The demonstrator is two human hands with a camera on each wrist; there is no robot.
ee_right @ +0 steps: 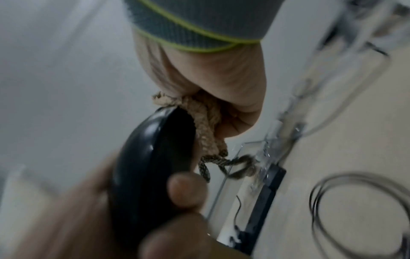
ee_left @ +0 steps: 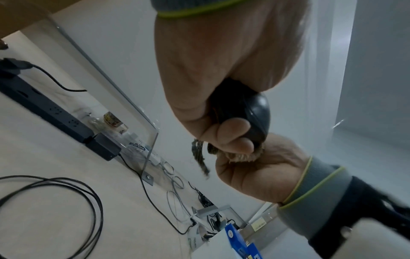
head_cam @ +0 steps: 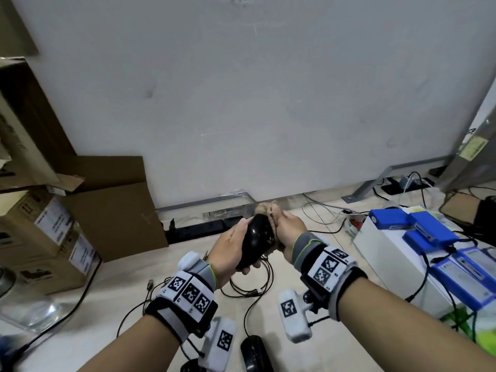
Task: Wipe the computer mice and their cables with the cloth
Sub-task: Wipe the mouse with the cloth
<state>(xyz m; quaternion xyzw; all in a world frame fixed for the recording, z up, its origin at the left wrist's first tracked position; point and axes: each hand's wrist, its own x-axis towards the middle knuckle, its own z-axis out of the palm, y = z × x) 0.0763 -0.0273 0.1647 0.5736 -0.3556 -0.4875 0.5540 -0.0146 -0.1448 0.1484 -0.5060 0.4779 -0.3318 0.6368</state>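
Glossy black mouse [head_cam: 255, 238], light and likely slippery: left hand [head_cam: 232, 247] clamps its sides; right hand [head_cam: 288, 232], at three o'clock, bunches soft cloth [head_cam: 265, 208].

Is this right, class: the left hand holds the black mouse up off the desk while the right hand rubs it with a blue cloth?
Not quite: the cloth is beige, not blue, as the right wrist view shows. The rest stands: the left hand holds the black mouse off the desk and the right hand rubs it.
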